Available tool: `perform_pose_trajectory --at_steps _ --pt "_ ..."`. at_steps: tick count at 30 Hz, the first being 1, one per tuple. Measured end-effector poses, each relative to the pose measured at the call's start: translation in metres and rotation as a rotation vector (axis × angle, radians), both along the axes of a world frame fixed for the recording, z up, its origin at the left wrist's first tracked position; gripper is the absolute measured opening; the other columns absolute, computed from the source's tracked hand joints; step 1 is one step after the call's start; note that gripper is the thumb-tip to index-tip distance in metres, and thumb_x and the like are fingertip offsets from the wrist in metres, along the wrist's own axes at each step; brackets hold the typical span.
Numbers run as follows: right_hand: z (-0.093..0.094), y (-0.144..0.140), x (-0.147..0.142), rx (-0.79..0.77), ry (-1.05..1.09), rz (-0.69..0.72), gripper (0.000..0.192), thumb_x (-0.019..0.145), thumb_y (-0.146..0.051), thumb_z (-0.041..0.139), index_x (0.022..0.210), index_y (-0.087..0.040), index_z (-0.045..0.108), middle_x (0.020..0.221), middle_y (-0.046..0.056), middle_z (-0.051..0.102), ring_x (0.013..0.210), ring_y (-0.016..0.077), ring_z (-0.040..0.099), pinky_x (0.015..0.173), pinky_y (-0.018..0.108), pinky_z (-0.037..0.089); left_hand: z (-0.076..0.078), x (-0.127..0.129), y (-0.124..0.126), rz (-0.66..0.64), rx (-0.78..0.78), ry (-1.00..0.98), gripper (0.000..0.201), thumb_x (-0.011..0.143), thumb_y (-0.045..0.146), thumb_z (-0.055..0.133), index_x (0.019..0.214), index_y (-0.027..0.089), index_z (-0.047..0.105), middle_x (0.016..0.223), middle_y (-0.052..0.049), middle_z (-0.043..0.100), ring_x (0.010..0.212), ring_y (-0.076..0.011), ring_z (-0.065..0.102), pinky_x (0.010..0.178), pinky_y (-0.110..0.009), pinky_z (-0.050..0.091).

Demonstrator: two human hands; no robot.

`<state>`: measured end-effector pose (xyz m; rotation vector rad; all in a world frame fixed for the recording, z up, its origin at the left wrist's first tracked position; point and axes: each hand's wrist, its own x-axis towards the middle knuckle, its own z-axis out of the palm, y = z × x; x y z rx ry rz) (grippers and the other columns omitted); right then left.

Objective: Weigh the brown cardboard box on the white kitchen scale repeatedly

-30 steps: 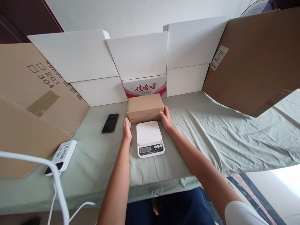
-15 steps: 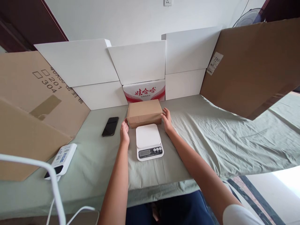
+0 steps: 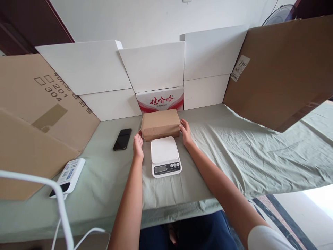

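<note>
Little had moved since the earlier frame: both hands stayed at the brown parcel [image 3: 160, 124], which sat at twelve o'clock just behind the kitchen scale [image 3: 165, 156]. The left hand [image 3: 138, 146] lay open against its nine o'clock end, and the right hand [image 3: 185, 132] pressed its three o'clock end. Stiff, paper-wrapped and probably light, it looked best gripped by those two short ends.

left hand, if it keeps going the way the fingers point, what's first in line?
The brown cardboard parcel: the left hand points away from the person with its fingertips at the parcel's near-left corner, seemingly touching it already. Behind the parcel stands the red-and-white printed box.
</note>
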<state>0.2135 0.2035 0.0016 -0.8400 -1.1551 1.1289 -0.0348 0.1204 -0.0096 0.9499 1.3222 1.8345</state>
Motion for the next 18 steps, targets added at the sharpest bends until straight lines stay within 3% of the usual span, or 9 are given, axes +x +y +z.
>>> perform_pose_trajectory --at_steps 9,18 --pt "-0.0028 0.0001 -0.0002 0.061 -0.035 0.051 0.061 0.085 -0.054 0.057 0.139 -0.026 0.048 0.152 0.009 0.052 0.141 0.0270 0.048 0.118 0.047 0.038 -0.0021 0.0020 0.0010 -0.002 -0.020 0.013 0.086 0.088 0.081 0.034 0.143 0.020 0.058 0.155 -0.018 0.049 0.148 -0.0282 0.041 0.121 -0.042 0.030" --pt "0.0056 -0.0064 -0.0002 0.097 -0.047 0.117 0.063 0.083 -0.052 0.061 0.139 -0.026 0.050 0.152 0.008 0.053 0.141 0.0289 0.048 0.119 0.048 0.039 0.0003 0.0020 0.0023 -0.028 0.003 0.046 0.086 0.083 0.080 0.047 0.146 0.021 0.055 0.157 -0.017 0.046 0.148 -0.0278 0.039 0.122 -0.041 0.029"
